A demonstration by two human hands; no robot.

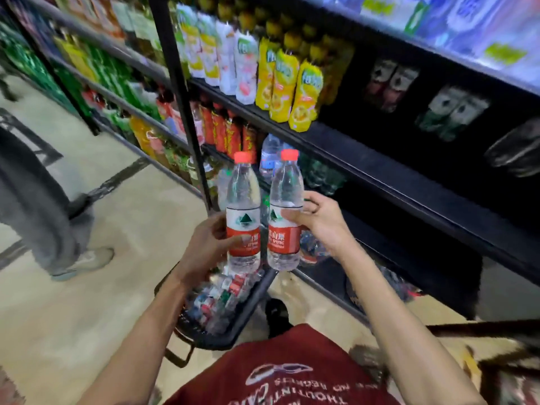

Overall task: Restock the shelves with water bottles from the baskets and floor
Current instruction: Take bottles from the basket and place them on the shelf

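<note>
Head view: shop aisle, pale floor [122, 287], dark shelves [380, 171]; left hand [204, 247], right hand [321, 223] each clamped on water bottle [244, 200].

We see two clear plastic water bottles with red caps and red-and-white labels, both upright and side by side, just apart. The left bottle [243, 213] stands a touch lower than the right bottle [285, 213]. Below them sits a black mesh shopping basket [248, 309] on the floor, filled with more such bottles lying in a heap. The black metal shelves [380, 168] rise to the right, partly bare on the middle level.
</note>
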